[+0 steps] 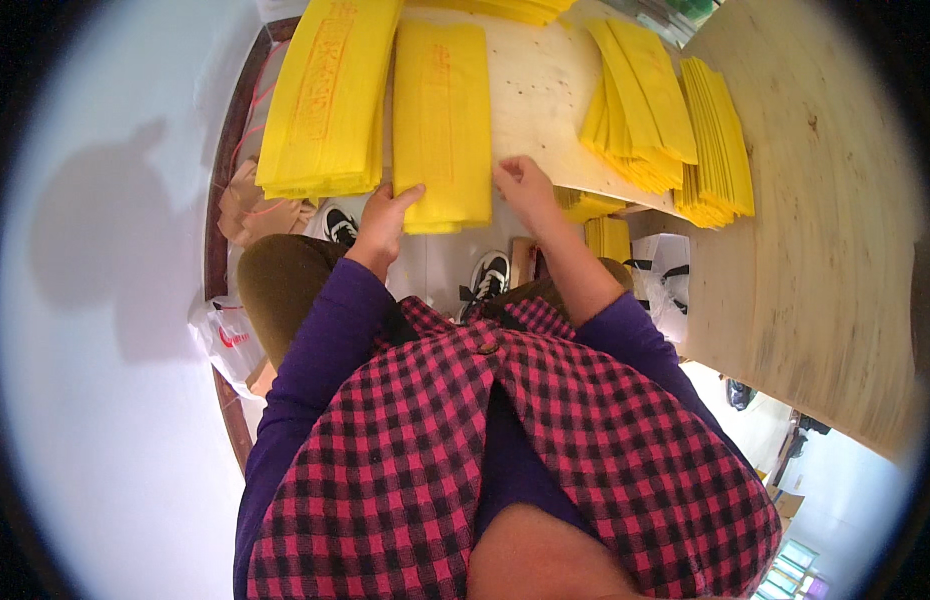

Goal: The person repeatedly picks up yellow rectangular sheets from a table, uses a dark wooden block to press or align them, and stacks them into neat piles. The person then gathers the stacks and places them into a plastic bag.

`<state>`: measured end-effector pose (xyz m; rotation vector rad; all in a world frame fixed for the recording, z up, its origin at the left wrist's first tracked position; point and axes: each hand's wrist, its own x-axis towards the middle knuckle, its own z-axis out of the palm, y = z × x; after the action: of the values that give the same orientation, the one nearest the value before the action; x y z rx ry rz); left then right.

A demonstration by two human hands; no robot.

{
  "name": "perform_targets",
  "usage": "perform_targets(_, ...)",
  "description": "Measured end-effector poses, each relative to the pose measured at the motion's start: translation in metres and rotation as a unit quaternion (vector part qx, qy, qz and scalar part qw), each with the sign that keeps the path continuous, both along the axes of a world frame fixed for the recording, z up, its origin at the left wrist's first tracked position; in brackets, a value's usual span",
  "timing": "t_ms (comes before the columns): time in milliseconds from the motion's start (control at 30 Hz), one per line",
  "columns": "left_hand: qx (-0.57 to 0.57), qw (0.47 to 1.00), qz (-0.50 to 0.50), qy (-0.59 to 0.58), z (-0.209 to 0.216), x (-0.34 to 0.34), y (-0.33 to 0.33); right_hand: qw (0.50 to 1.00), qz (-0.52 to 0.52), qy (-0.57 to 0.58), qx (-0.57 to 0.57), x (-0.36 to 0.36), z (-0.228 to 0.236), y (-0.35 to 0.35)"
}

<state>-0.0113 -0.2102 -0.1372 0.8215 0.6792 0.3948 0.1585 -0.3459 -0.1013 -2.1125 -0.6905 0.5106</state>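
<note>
A folded stack of yellow cloth with faint red print hangs over the near table edge in front of me. My left hand grips its lower left corner, thumb lying on top and the other fingers hidden underneath. Beside the stack's right edge, my right hand has its fingers curled in and pinched together. Whether any cloth is between those fingertips I cannot tell. A thicker yellow cloth pile with red print lies immediately left of the held stack.
Two more fanned yellow piles, one nearer the middle and one further right, rest on the wooden table. A tall wooden panel rises at right. Below are yellow bundles, white bags and my shoes. A white wall stands left.
</note>
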Motion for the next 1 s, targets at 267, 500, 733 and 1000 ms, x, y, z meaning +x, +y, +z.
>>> perform_targets(267, 0.005, 0.999, -0.045, 0.007, 0.030, -0.015, -0.030, 0.877, -0.007, 0.461, 0.135, -0.022, 0.003, -0.028)
perform_targets(500, -0.100, 0.989, -0.090, -0.067, 0.030, -0.030, -0.030, 0.837, 0.037, 0.521, 0.164, -0.062, 0.006, -0.061)
perform_targets(733, 0.007, 0.994, -0.091, -0.062, 0.031, -0.006, -0.033, 0.802, 0.020, 0.563, 0.199, -0.039, 0.013, -0.054)
perform_targets(1000, 0.373, 0.922, -0.098, -0.036, 0.106, -0.007, -0.044, 0.782, 0.007, 0.502, 0.371, -0.011, 0.051, -0.020)
